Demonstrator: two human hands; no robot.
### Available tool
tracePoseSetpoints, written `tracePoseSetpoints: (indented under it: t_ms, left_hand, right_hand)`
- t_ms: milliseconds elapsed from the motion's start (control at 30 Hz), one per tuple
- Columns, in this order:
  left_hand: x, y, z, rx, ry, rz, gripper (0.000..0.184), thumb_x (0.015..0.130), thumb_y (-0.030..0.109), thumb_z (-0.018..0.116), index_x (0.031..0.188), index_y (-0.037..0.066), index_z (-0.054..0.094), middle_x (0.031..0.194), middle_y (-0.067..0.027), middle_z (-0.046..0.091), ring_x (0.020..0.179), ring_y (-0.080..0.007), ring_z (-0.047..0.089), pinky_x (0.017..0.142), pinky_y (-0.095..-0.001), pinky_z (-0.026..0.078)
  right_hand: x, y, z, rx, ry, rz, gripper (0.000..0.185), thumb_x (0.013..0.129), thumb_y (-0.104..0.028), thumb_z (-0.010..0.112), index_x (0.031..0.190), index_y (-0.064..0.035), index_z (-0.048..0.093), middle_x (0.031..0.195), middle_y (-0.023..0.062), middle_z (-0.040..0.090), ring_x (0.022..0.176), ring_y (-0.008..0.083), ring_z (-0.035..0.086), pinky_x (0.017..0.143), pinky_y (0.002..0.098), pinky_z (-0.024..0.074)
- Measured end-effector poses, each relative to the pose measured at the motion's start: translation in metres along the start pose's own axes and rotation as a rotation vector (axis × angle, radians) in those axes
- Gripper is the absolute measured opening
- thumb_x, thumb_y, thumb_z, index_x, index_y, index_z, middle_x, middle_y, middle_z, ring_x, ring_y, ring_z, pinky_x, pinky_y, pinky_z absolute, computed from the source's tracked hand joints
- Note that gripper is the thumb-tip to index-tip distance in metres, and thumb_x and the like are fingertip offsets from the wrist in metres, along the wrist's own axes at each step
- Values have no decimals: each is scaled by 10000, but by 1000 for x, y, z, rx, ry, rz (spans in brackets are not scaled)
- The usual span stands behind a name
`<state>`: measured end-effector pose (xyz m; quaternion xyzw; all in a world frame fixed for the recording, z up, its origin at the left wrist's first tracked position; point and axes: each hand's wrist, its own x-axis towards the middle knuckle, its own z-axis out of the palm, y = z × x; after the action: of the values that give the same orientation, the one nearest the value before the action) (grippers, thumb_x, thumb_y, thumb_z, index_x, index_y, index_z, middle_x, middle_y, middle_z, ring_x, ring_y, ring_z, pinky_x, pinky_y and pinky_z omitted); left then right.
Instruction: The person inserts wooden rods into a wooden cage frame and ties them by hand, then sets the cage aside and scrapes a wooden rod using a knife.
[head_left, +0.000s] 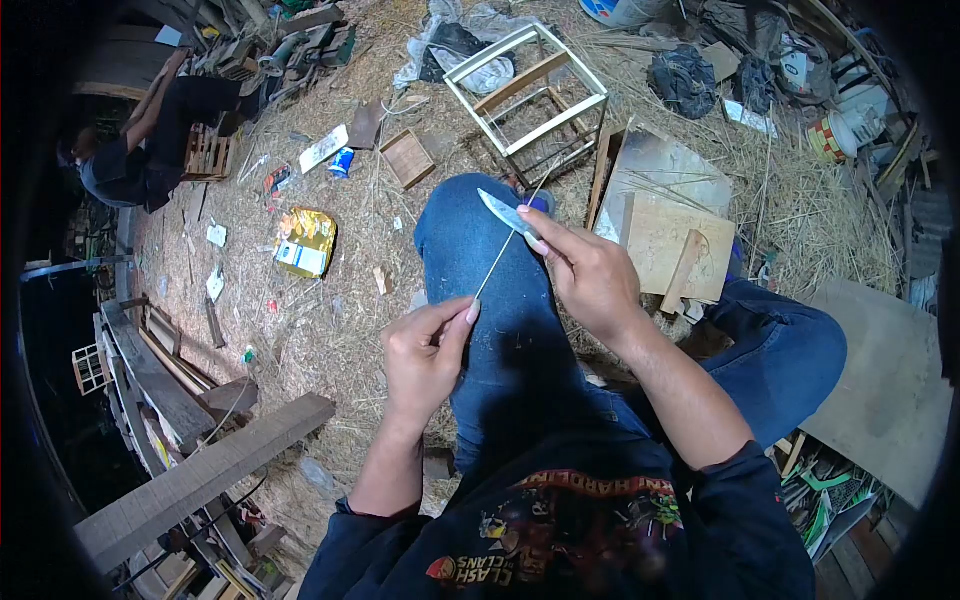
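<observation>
Between thumb and forefinger, my left hand point(430, 355) pinches the lower end of a thin pale strip point(494, 268) above my jeans-covered knee. My right hand point(590, 270) is closed on a knife point(502, 211), whose blade points up and left. The blade lies across the strip near my right thumb and fingertips. From there the strip's far end runs up and to the right, beyond the knife. Part of the knife is hidden inside my right hand.
A wooden frame point(526, 92) stands ahead, beside a small wooden tray point(407, 159). Light boards point(660, 235) lie to the right of my knee. A wooden beam point(205, 480) crosses the lower left. Another person point(130, 160) sits at the upper left. Straw covers the ground.
</observation>
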<state>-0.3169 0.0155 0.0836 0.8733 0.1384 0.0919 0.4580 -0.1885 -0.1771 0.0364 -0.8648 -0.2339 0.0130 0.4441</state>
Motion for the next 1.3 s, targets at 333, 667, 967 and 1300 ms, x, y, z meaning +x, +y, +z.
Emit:
tracePoseSetpoints:
  t_ms: [333,667,967,1300]
  left_hand:
    - [18,18,0,-112,-225,-334,165,1002,141,775,1036,-21,777,618,28,625,527,-30,555,493,-218,398]
    - [11,-5,1,-347,-209,-393,232,1063,215,713,975,1,702,578,42,576,459,-24,487,433,-223,341]
    - [11,-2,2,-457,-251,-486,209,1076,187,686,1055,-17,726,607,37,612,439,-17,473,424,-203,341]
    - [11,-6,10,-419,-146,-443,186,1015,166,772,1045,-17,788,623,55,626,457,0,468,428,-193,323]
  right_hand:
    - [-4,3,9,28,42,-10,422,1006,-166,682,1396,-325,711,800,119,694,699,338,703,613,468,556]
    - [-2,-1,5,53,50,-31,420,1005,-165,686,1394,-320,714,797,106,695,693,327,705,601,458,553]
    - [1,-5,8,-21,7,-76,427,1004,-166,680,1399,-324,708,786,88,685,681,315,705,588,452,560]
    - [4,-5,-1,-49,-22,-60,426,1009,-170,663,1397,-342,704,776,91,668,674,325,695,587,468,555]
